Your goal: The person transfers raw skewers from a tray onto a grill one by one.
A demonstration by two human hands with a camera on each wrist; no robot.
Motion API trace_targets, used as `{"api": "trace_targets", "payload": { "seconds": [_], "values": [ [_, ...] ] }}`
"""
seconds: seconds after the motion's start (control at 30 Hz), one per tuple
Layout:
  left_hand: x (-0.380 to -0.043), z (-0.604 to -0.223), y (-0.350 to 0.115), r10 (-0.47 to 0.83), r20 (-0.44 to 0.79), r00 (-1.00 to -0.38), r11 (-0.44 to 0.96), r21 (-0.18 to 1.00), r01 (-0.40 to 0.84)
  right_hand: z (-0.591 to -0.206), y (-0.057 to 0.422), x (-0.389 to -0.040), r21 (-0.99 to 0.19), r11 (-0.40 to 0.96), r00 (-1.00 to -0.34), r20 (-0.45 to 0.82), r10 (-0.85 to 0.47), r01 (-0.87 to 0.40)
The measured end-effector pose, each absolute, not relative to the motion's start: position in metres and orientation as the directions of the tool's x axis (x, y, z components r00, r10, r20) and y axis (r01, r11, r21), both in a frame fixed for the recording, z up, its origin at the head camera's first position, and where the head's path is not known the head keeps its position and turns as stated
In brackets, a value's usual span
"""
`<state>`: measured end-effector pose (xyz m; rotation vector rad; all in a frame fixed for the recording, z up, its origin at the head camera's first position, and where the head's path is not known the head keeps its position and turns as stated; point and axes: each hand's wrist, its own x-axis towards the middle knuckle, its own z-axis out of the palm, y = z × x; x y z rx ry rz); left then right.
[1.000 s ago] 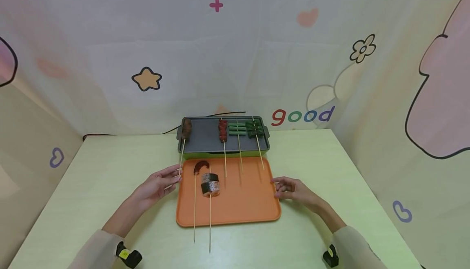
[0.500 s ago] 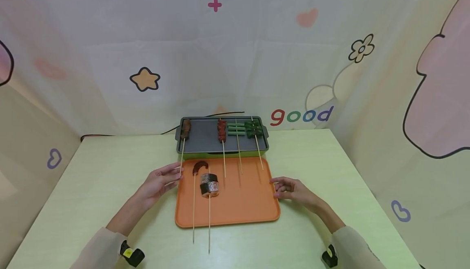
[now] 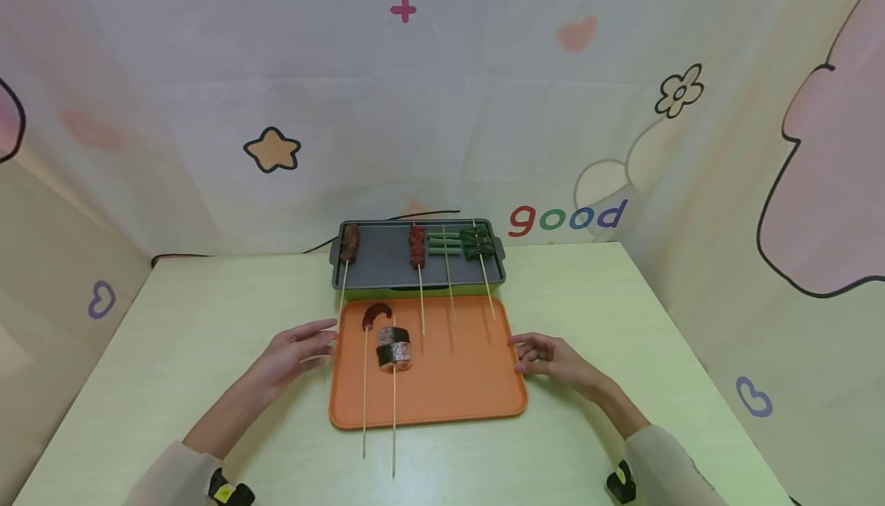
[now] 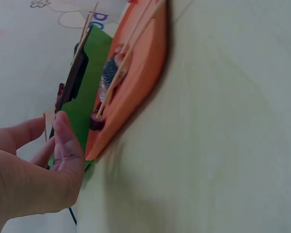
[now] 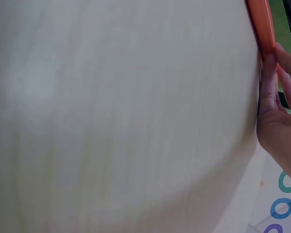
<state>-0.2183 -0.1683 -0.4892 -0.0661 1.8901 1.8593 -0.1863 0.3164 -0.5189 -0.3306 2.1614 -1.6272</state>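
Observation:
My left hand (image 3: 297, 348) is beside the left edge of the orange tray (image 3: 459, 383). Its fingers are spread apart, right at the stick end of a brown meat skewer (image 3: 350, 243) on the griddle (image 3: 380, 260). In the left wrist view a gap shows between thumb and fingers, with the thin stick end (image 4: 47, 127) there. My right hand (image 3: 553, 356) pinches the tray's right rim between thumb and fingers. On the tray's left side lie a curled dark red skewer (image 3: 376, 314) and a skewer with black-banded rolls (image 3: 394, 350), their sticks overhanging the front edge.
The grey griddle with a green base stands directly behind the tray. It also bears a red meat skewer (image 3: 417, 246), a green bean-like skewer (image 3: 445, 243) and a dark green skewer (image 3: 478, 243). A black cord (image 3: 321, 246) runs behind it. Printed cloth surrounds the table (image 3: 207, 322).
My left hand has let go of the brown skewer's stick and drawn slightly left and down. The right hand keeps its pinch on the tray, which stays in place.

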Motion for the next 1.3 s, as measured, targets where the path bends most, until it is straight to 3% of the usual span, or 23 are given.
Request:
{"api": "trace_targets", "payload": {
  "seconds": [0.33,0.63,1.03,1.3],
  "values": [
    [-0.158,-0.490,-0.174,0.498,-0.385,-0.777,0.260,0.921,-0.290,-0.520,0.321,-0.179,-0.953,0.297,-0.894,-0.182,-0.410,0.058],
    [-0.130,-0.508,-0.165,0.638,-0.344,-0.689,0.190,0.937,-0.292,-0.517,0.320,-0.180,-0.959,0.278,-0.892,-0.172,-0.419,0.054],
    [-0.122,-0.518,-0.152,0.613,-0.414,-0.673,0.147,0.897,-0.417,-0.519,0.312,-0.187,-0.962,0.269,-0.881,-0.162,-0.444,0.042],
    [-0.119,-0.519,-0.147,0.608,-0.395,-0.689,0.091,0.897,-0.433,-0.518,0.316,-0.186,-0.956,0.289,-0.890,-0.173,-0.422,0.049]
  ]
}}
